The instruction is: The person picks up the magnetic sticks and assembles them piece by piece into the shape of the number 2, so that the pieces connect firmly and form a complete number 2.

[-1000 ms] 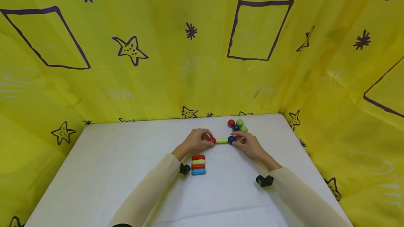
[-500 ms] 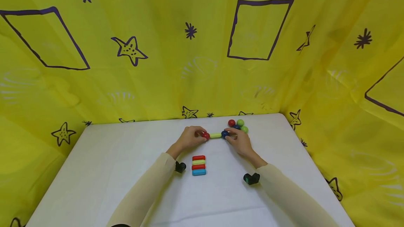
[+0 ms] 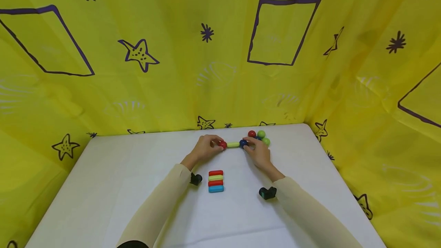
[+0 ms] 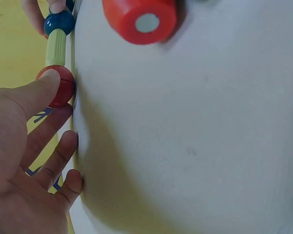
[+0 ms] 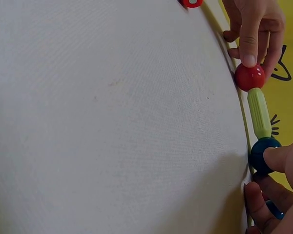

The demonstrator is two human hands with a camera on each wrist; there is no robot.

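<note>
A light green ribbed rod [image 3: 233, 145] joins a red ball [image 3: 223, 145] on its left to a dark blue ball [image 3: 243, 143] on its right. The left hand [image 3: 204, 148] pinches the red ball between thumb and fingers; in the left wrist view its other fingers [image 4: 58, 156] are spread loosely beside it. Between thumb and fingers the right hand [image 3: 259, 153] pinches the blue ball, which the right wrist view shows below the green rod [image 5: 259, 113]. Whether the joined piece touches the table is hard to tell.
Behind the right hand lies a cluster of loose balls, among them a red ball [image 3: 252, 134] and a green ball [image 3: 266, 141]. Nearer the body, a row of coloured rods [image 3: 216, 181] lies on the white table [image 3: 138, 186]. Yellow patterned cloth [image 3: 172, 87] hangs around it.
Both hands have moved left and farther back on the table, carrying the joined balls and rod with them. The right hand now partly covers the loose cluster. The row of rods stays put.
</note>
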